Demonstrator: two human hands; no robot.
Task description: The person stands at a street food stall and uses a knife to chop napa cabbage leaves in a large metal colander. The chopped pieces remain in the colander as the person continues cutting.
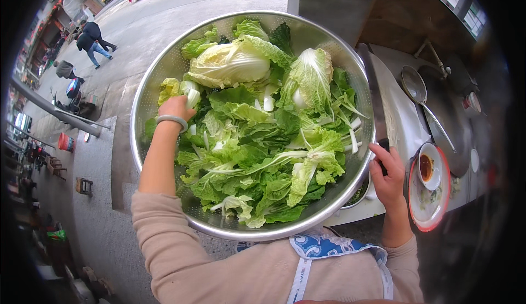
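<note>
A large perforated stainless-steel colander full of leafy greens fills the middle of the view. My left hand, with a bangle at its wrist, grips a pale cabbage stalk piece inside the left rim. Two napa cabbages, one lying on its side and another at the right, rest on loose green leaves. Outside the right rim, my right hand is closed around the black handle of a long knife. Its dark blade points away from me, alongside the colander.
On the right counter are a wok, a metal ladle and a red-rimmed enamel plate bearing a bowl of brown sauce. A partly hidden bowl sits under the colander's edge. People walk on the pavement at left, beyond a metal pole.
</note>
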